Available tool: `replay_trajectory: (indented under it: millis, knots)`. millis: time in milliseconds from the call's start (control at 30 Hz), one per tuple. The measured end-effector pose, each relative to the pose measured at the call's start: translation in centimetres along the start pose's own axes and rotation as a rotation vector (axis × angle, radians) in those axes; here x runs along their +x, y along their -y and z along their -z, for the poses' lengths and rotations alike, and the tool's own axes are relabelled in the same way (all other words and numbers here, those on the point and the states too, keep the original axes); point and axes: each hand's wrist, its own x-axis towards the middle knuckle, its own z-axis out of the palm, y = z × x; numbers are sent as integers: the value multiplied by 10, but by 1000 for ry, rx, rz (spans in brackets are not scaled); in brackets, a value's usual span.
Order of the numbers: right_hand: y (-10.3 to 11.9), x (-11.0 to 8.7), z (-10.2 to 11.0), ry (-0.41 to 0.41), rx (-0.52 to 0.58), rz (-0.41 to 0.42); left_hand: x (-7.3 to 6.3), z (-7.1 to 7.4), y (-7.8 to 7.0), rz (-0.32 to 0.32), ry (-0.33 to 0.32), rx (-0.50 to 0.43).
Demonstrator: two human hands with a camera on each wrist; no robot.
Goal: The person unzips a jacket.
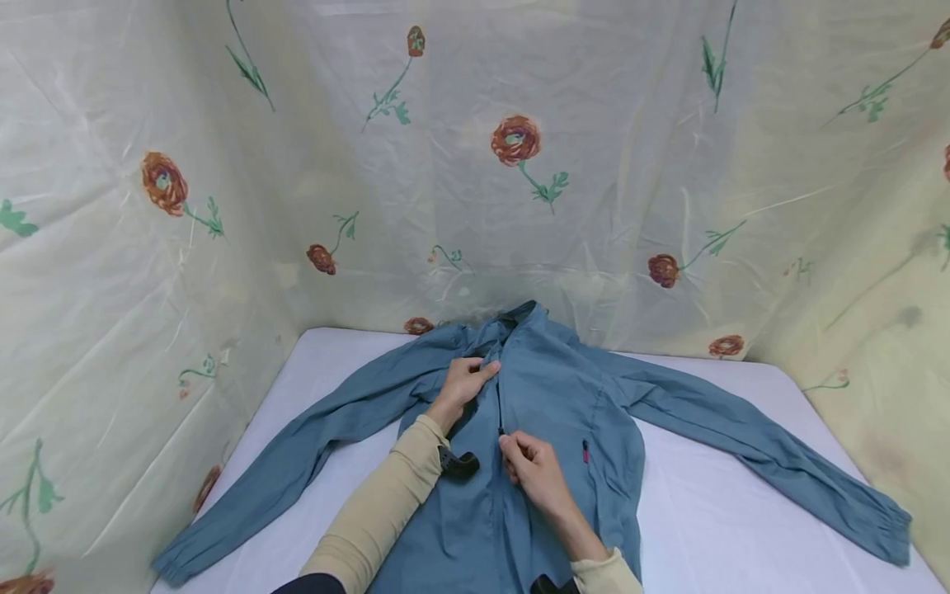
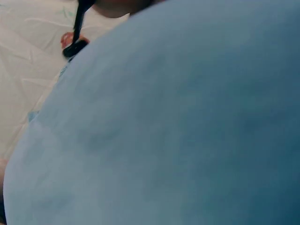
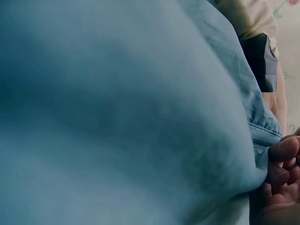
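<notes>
A blue zip-front jacket (image 1: 549,379) lies front up with both sleeves spread, its collar at the far end. My left hand (image 1: 463,381) holds the front of the jacket beside the zip, a little below the collar. Lower down the front, my right hand (image 1: 536,469) pinches the pull of the dark zipper (image 1: 500,412); the pull itself is mostly hidden by the fingertips. In the right wrist view, curled fingers of the right hand (image 3: 283,173) show at the edge, beside the zip tape (image 3: 262,136). Close, blurred jacket cloth (image 2: 164,117) fills most of the left wrist view.
The jacket lies on a table with a white cover (image 1: 712,495). Pale curtains with printed flowers (image 1: 460,165) hang behind and at both sides of the table. A small chest pocket zip with a red tab (image 1: 585,454) sits right of the main zip.
</notes>
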Motion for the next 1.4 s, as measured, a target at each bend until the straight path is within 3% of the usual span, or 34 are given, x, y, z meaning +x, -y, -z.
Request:
replay_trajectory:
  millis: [267,367,467,500,533,600,733,800,933,1033,1267,1400]
  knots:
    - [-2,0,-1,19,-12,-4,1,7,-3,-61,-9,53]
    - [-11,3,0,32,-12,-2,-14,13,-6,-147,-68,196]
    - [-22,7,2,18,-17,-11,-39,21,-14,-248,-150,378]
    - [-24,7,3,1,-20,-13,-47,24,-18,-253,-154,435]
    - [-27,7,4,-20,-28,-11,-54,27,-22,-244,-132,485]
    - [-28,7,6,-61,-43,1,-65,31,-29,-196,-16,534]
    - [-27,5,7,-89,-82,33,-69,29,-33,-93,270,485]
    - [-26,3,7,-60,-103,36,-67,22,-28,-105,327,418]
    - [-24,-1,5,-4,-104,19,-65,7,-12,-143,308,275]
    - [-23,-4,4,9,-104,1,-66,1,-3,-118,256,154]
    - [-20,-7,7,1,-102,-20,-67,-5,4,-107,173,51]
    - [-19,-9,7,40,-107,-28,-70,-5,8,-92,119,3]
